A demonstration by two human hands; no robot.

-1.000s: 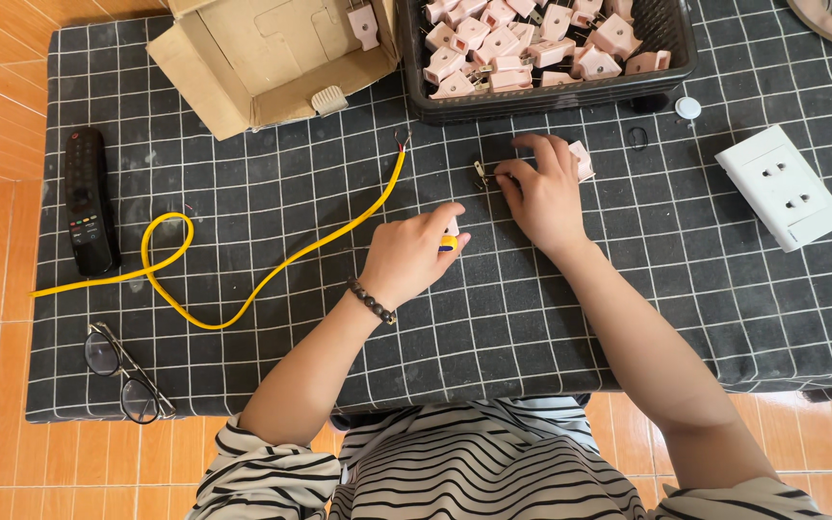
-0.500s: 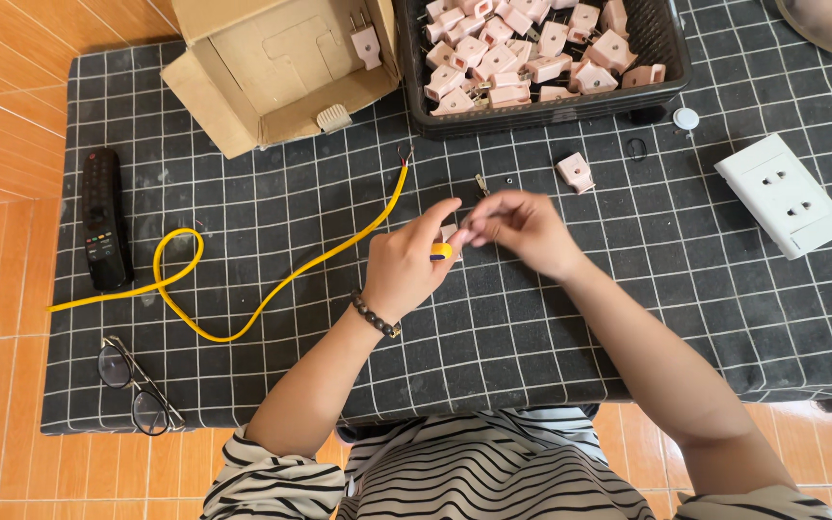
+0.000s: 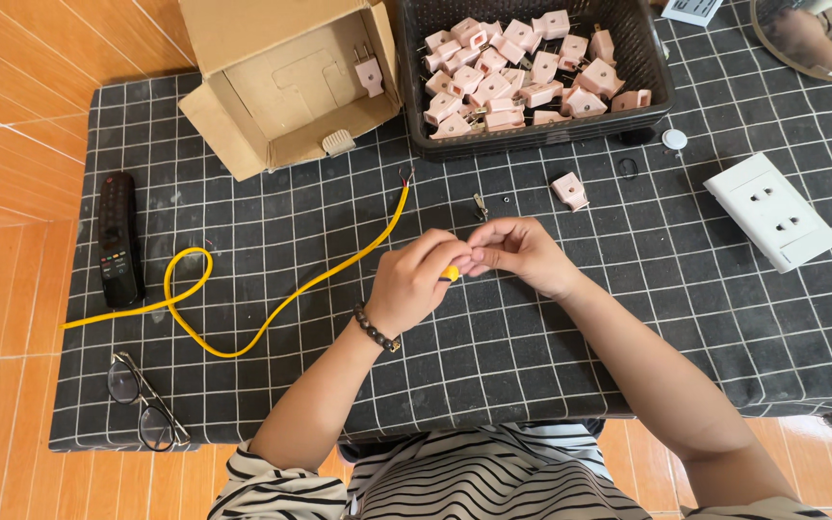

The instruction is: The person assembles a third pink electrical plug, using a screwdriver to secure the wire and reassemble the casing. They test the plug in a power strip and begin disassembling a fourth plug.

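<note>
Left hand (image 3: 421,281) and right hand (image 3: 522,252) meet at fingertips, both curled in pinch grip; forearms angled inward.

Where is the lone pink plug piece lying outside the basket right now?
In the head view, the loose pink plug piece lies on the checked cloth, just below the black basket, up-right of the right hand.

The scene is evenly and brightly lit by soft, diffuse light, and only faint, short shadows are cast beneath the hands and along the cardboard box (image 3: 281,82). No glare is seen on the dark gridded cloth (image 3: 532,366). Focus is held sharply throughout, with grid lines slightly bowed toward the edges.
</note>
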